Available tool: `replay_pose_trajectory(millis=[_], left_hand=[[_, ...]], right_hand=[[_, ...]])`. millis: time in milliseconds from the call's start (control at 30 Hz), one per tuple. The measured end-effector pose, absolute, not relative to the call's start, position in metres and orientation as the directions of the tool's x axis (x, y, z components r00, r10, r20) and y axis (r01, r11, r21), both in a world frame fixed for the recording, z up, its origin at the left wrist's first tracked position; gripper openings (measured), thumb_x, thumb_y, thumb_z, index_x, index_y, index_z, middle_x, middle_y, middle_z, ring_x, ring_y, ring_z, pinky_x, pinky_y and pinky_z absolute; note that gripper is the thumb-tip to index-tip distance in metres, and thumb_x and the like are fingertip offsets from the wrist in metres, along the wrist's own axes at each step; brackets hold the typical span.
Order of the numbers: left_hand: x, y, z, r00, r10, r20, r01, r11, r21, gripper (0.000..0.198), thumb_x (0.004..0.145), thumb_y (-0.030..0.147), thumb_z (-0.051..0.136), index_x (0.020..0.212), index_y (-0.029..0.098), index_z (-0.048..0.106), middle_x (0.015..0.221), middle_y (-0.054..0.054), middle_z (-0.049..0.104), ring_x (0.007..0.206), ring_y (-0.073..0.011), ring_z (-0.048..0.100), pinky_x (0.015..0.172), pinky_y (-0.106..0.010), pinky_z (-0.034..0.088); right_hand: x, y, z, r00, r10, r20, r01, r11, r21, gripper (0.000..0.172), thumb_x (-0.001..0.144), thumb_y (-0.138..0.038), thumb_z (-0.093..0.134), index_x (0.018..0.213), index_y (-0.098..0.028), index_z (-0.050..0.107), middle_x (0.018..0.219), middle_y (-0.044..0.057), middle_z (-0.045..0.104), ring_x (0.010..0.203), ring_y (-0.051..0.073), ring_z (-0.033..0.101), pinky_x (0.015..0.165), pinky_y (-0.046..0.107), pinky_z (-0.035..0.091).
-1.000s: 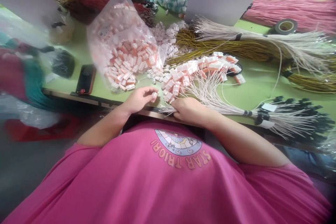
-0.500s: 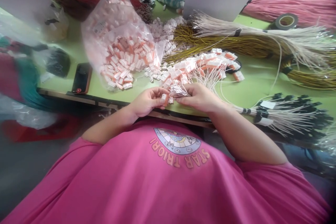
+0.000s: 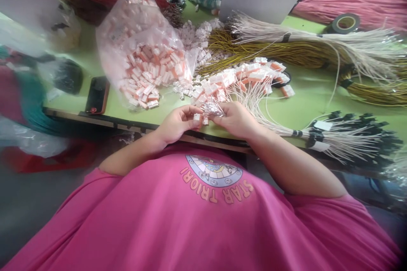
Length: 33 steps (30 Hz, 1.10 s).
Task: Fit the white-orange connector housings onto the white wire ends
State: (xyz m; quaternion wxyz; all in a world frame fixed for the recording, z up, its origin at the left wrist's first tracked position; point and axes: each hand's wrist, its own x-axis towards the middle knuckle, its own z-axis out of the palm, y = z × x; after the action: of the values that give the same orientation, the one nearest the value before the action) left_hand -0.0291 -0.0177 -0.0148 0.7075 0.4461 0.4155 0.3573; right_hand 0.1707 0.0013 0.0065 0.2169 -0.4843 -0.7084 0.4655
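We see both hands meeting just above the near edge of the table (image 3: 305, 106). The left hand (image 3: 176, 123) is closed narrow, thumb and forefinger pinching a small white-and-orange connector (image 3: 197, 117); the right hand (image 3: 237, 119) is likewise closed, gripping the wire ends (image 3: 213, 109), a short fan of silver-tipped white wires. The connector lies just left of those tips, nearly touching them; we cannot tell whether any tip sits inside it. The wires' long axis runs from the right hand rightward along the table into a taped wire bundle (image 3: 346, 144); so the tips point left, at the connector, and the left hand is the nearer to it. Beyond the hands lies a pile of wired connectors (image 3: 244, 77); to its left is a clear bag of connectors (image 3: 149, 67); a phone (image 3: 98, 95) rests near the table's edge.
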Motion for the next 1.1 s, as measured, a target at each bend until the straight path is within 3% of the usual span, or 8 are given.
replay_pose_trajectory(millis=[200, 533, 833, 933, 1000, 1100], left_hand=[[-0.028, -0.020, -0.014, 0.312, 0.909, -0.277, 0.080, 0.265, 0.961, 0.029, 0.068, 0.018, 0.077, 0.095, 0.013, 0.066, 0.075, 0.000, 0.066, 0.065, -0.0100, 0.062, 0.067, -0.025, 0.051], [-0.014, -0.021, -0.012, 0.334, 0.919, -0.210, 0.064, 0.201, 0.978, 0.020, 0.069, 0.013, 0.070, 0.089, 0.013, 0.067, 0.072, 0.000, 0.064, 0.061, -0.0098, 0.058, 0.063, -0.025, 0.051], [-0.033, -0.021, -0.006, 0.455, 0.886, -0.088, 0.395, -0.112, 0.912, 0.021, 0.079, 0.019, 0.065, 0.100, 0.016, 0.070, 0.084, -0.004, 0.065, 0.076, -0.0141, 0.060, 0.072, -0.029, 0.051], [-0.054, -0.008, 0.001, 0.483, 0.875, 0.018, 0.515, -0.301, 0.803, 0.021, 0.083, 0.023, 0.063, 0.103, 0.018, 0.068, 0.096, -0.005, 0.065, 0.081, -0.0146, 0.061, 0.076, -0.031, 0.051], [-0.076, 0.008, 0.002, 0.385, 0.917, 0.106, 0.680, -0.360, 0.639, 0.026, 0.084, 0.020, 0.061, 0.109, 0.020, 0.065, 0.108, -0.007, 0.064, 0.085, -0.0160, 0.061, 0.082, -0.034, 0.050], [-0.112, 0.038, -0.006, 0.147, 0.961, 0.236, 0.901, -0.229, 0.370, 0.027, 0.080, 0.015, 0.062, 0.107, 0.019, 0.065, 0.110, -0.011, 0.062, 0.102, -0.0245, 0.056, 0.095, -0.043, 0.043]], right_hand=[[0.171, 0.001, 0.002, -0.456, 0.884, -0.099, 0.415, 0.112, -0.903, 0.013, 0.075, -0.024, 0.059, 0.073, -0.016, 0.068, 0.068, 0.001, 0.064, 0.066, 0.012, 0.056, 0.063, 0.026, 0.042], [0.167, -0.004, -0.009, -0.436, 0.899, -0.047, 0.463, 0.179, -0.868, 0.011, 0.075, -0.023, 0.057, 0.073, -0.015, 0.066, 0.069, 0.001, 0.063, 0.066, 0.012, 0.055, 0.062, 0.026, 0.042], [0.170, -0.004, -0.002, -0.519, 0.851, -0.079, 0.428, 0.178, -0.886, 0.013, 0.078, -0.027, 0.058, 0.073, -0.017, 0.065, 0.069, 0.000, 0.064, 0.066, 0.012, 0.056, 0.064, 0.026, 0.042], [0.173, 0.000, 0.001, -0.545, 0.838, -0.034, 0.396, 0.221, -0.891, 0.016, 0.081, -0.031, 0.058, 0.078, -0.019, 0.068, 0.079, 0.001, 0.068, 0.074, 0.013, 0.059, 0.071, 0.027, 0.043], [0.173, 0.002, 0.003, -0.501, 0.865, -0.019, 0.420, 0.224, -0.879, 0.020, 0.082, -0.035, 0.057, 0.078, -0.018, 0.068, 0.079, 0.002, 0.067, 0.075, 0.014, 0.058, 0.071, 0.028, 0.042], [0.173, 0.003, 0.006, -0.456, 0.884, -0.102, 0.495, 0.156, -0.855, 0.022, 0.080, -0.038, 0.058, 0.073, -0.017, 0.063, 0.067, 0.001, 0.060, 0.067, 0.014, 0.053, 0.063, 0.028, 0.039]])
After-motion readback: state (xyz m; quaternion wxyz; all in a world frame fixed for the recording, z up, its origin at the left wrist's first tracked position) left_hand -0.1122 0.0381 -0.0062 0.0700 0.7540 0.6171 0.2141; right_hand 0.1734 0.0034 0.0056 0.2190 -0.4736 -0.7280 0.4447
